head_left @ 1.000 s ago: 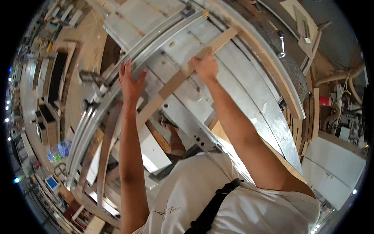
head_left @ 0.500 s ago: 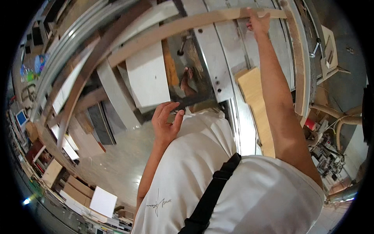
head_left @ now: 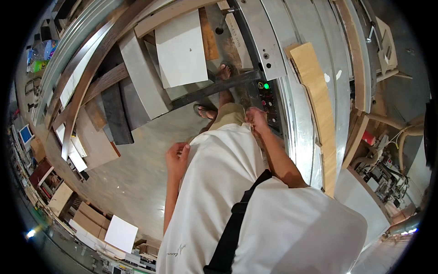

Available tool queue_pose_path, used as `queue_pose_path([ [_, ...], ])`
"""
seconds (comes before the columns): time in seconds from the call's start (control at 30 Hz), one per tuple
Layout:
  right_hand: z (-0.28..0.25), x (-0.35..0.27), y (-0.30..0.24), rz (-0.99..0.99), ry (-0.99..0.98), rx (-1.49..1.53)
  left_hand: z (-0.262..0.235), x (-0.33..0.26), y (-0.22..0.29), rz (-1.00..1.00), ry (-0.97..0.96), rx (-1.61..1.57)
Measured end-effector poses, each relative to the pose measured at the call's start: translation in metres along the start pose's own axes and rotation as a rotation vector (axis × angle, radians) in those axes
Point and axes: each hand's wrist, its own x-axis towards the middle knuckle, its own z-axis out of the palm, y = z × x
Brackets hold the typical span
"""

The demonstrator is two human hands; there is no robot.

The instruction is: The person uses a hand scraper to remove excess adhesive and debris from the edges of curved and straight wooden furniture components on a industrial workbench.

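Note:
My right hand (head_left: pixel 258 119) is drawn in at my waist, its fingers closed on the hem of my white shirt (head_left: pixel 223 150) beside the khaki shorts (head_left: pixel 230 115). Close to its right is a dark control panel (head_left: pixel 270 107) with a lit green button and several other buttons. At the shirt's left side my left hand (head_left: pixel 177 157) has its fingers curled in; what they hold, if anything, is hidden. A long pale wooden strip (head_left: pixel 175 16) lies at the top, away from both hands. On the metal machine table (head_left: pixel 335 98), a light wooden board (head_left: pixel 317 100) rests right of the panel.
Dark wooden strips (head_left: pixel 93 91) and a white panel (head_left: pixel 181 50) are stacked at the left beyond a black frame bar (head_left: pixel 212 89). A curved wooden rail (head_left: pixel 360 59) runs along the table's right side. Boxes and a white sheet (head_left: pixel 121 236) stand lower left.
My right arm, stretched out over the long wooden strip before, has come back to my waist. My left hand has gone from spread to curled, and the view has shifted.

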Motion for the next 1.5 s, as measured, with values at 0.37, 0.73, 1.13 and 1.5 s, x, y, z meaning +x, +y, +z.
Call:
queue_pose_path([
  [0.37, -0.055, 0.159, 0.003, -0.116, 0.12, 1.52, -0.082, -0.075, -0.332, -0.255, 0.028, 0.022],
  [0.73, -0.044, 0.143, 0.0, -0.099, -0.014, 1.398, -0.058, -0.008, -0.09, -0.175, -0.166, 0.006],
  [1.13, 0.087, -0.161, -0.219, -0.878, -0.587, -0.681, -0.139, 0.265, 0.239, 0.756, 0.413, 0.502],
  [1.5, 0.144, -0.048, -0.477, -1.441, -0.039, -1.514, -0.143, 0.404, 0.277, 0.558, 0.151, 0.958],
])
